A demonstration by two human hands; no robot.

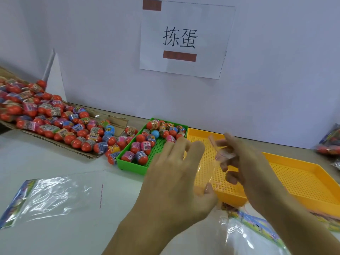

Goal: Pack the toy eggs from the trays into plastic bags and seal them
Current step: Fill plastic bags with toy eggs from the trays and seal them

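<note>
Left hand: the left hand [176, 173] is held over the near edge of the green perforated plastic tray [132, 165], fingers spread and relaxed, thumb touching the clear film.
Right hand: the right hand [244, 162] has its fingers curled, pinching the pink-edged mouth of a clear plastic bag [237, 230] above the yellow perforated plastic tray [303, 181].
Toy eggs: wrapped red toy eggs [145, 144] lie in the green tray; many more are heaped on a flattened cardboard sheet [117, 122] to the left.
Spare bag: a second clear plastic bag with a printed header [55, 196] lies flat on the white worktop [55, 162].
Wall: a white paper sign [184, 39] hangs above the trays.
</note>
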